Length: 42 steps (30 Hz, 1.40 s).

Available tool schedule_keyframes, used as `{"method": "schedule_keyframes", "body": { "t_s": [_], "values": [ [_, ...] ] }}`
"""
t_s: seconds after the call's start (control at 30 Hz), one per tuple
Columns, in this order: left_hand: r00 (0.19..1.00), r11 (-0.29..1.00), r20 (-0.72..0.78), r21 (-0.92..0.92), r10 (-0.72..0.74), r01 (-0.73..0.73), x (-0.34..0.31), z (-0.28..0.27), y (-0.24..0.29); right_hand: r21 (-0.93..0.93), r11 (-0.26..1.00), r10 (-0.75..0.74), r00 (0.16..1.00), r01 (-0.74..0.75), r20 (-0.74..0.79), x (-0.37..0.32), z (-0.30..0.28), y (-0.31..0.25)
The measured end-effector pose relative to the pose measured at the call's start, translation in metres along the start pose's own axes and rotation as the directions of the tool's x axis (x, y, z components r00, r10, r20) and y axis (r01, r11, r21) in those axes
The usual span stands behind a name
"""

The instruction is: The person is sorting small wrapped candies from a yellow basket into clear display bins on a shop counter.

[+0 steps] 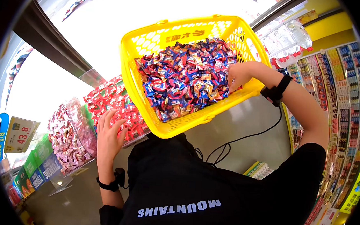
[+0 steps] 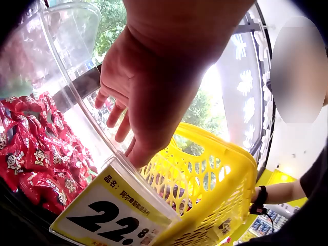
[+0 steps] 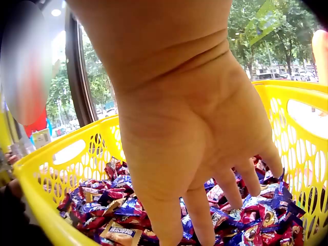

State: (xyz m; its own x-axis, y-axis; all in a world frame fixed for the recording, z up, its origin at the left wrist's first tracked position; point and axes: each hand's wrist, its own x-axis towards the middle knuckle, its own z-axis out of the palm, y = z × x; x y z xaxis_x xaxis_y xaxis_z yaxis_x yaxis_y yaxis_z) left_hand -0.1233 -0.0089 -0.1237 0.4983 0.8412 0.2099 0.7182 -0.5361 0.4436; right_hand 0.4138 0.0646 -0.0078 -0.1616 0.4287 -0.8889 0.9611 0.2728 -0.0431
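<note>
A yellow plastic basket [image 1: 129, 84] with perforated sides holds a deep heap of small wrapped candies [image 1: 182, 77] in blue, red and gold. My right hand [image 1: 245, 73] reaches in over its right side. In the right wrist view the fingers of that hand [image 3: 192, 138] point down, spread, with the tips at the candies. My left hand [image 1: 112, 135] is left of the basket, beside a bin of red-wrapped candies [image 1: 102, 97]. From the left wrist, this hand [image 2: 148, 97] shows loosely extended fingers near the bin's clear edge, holding nothing.
A price card [image 2: 110, 210] reading 22.8 is fixed to the red candy bin. Pink-wrapped candies [image 1: 68, 147] fill a clear bin farther left, near another price sign [image 1: 20, 135]. Packed shelves [image 1: 345, 102] line the right. A black cable [image 1: 248, 135] hangs from the right wrist.
</note>
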Motion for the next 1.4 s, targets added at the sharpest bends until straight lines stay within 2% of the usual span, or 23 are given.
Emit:
{"method": "schedule_keyframes", "body": {
  "t_s": [0.07,0.17,0.27,0.37,0.47,0.57,0.6,0.67,0.7,0.73,0.77,0.83,0.87,0.9,0.97,1.1,1.3,1.33,1.4],
  "values": [
    [1.000,1.000,-0.002,0.005,-0.012,0.012,-0.002,0.000,0.000,0.074,0.994,0.071,0.993,-0.079,0.097,-0.002,-0.002,-0.017],
    [0.999,0.999,0.011,-0.007,-0.032,0.032,-0.005,0.001,0.001,-0.007,1.000,-0.023,0.989,0.024,0.144,0.014,0.003,-0.004],
    [0.998,0.998,0.040,-0.020,-0.056,0.057,-0.007,0.001,0.002,-0.060,0.998,0.046,0.950,-0.029,0.310,0.030,0.010,0.011],
    [0.996,0.997,0.061,-0.023,-0.071,0.072,-0.007,0.003,0.002,-0.060,0.997,0.073,0.923,-0.054,0.377,0.025,0.000,0.005],
    [0.996,0.998,0.062,-0.026,-0.059,0.060,-0.003,0.005,0.001,-0.193,0.981,0.075,0.957,-0.020,0.281,0.024,-0.003,0.007],
    [0.996,0.998,0.075,-0.045,-0.040,0.043,0.003,0.008,0.003,-0.006,0.998,0.060,0.969,-0.061,0.240,0.019,-0.027,-0.001],
    [0.996,0.998,0.085,-0.046,-0.037,0.041,0.004,0.009,0.004,0.113,0.984,0.096,0.944,-0.138,0.315,0.014,-0.039,-0.011],
    [0.995,0.998,0.095,-0.046,-0.030,0.034,0.009,0.010,0.005,0.369,0.929,-0.034,0.990,-0.018,0.135,0.020,-0.038,-0.019],
    [0.995,0.998,0.098,-0.048,-0.024,0.029,0.011,0.010,0.006,0.479,0.877,-0.110,0.984,0.031,0.137,0.015,-0.049,-0.037],
    [0.995,0.999,0.098,-0.050,-0.017,0.022,0.013,0.010,0.007,0.424,0.896,-0.176,0.983,0.134,0.060,0.016,-0.055,-0.048],
    [0.995,0.999,0.097,-0.051,-0.014,0.019,0.015,0.010,0.007,0.265,0.944,-0.212,0.977,0.198,0.026,0.013,-0.068,-0.063],
    [0.995,0.999,0.094,-0.049,-0.013,0.017,0.017,0.008,0.008,0.207,0.879,-0.389,0.897,0.429,-0.208,0.020,-0.073,-0.077],
    [0.996,0.999,0.088,-0.050,-0.010,0.015,0.017,0.006,0.008,0.240,0.910,-0.302,0.937,0.337,-0.174,0.017,-0.081,-0.080],
    [0.997,0.999,0.081,-0.051,-0.009,0.013,0.018,0.004,0.007,0.169,0.915,-0.325,0.918,0.366,-0.229,0.019,-0.083,-0.078],
    [0.997,0.999,0.070,-0.048,-0.012,0.015,0.018,0.000,0.005,0.081,0.920,-0.367,0.915,0.384,-0.166,0.025,-0.091,-0.071],
    [0.998,0.999,0.058,-0.040,-0.018,0.020,0.015,-0.006,-0.002,0.155,0.953,-0.247,0.963,0.261,-0.106,0.006,-0.094,-0.061],
    [0.998,0.999,0.043,-0.037,-0.034,0.035,0.019,-0.005,-0.009,0.040,0.998,-0.036,0.971,0.047,-0.234,0.004,-0.078,-0.023],
    [0.998,0.999,0.045,-0.036,-0.032,0.034,0.021,-0.006,-0.009,0.044,0.999,0.002,0.978,0.007,-0.211,0.004,-0.081,-0.022],
    [0.998,0.998,0.049,-0.043,-0.033,0.035,0.024,-0.008,-0.009,-0.006,0.995,-0.096,0.932,0.101,-0.349,0.011,-0.086,-0.024]
  ]
}}
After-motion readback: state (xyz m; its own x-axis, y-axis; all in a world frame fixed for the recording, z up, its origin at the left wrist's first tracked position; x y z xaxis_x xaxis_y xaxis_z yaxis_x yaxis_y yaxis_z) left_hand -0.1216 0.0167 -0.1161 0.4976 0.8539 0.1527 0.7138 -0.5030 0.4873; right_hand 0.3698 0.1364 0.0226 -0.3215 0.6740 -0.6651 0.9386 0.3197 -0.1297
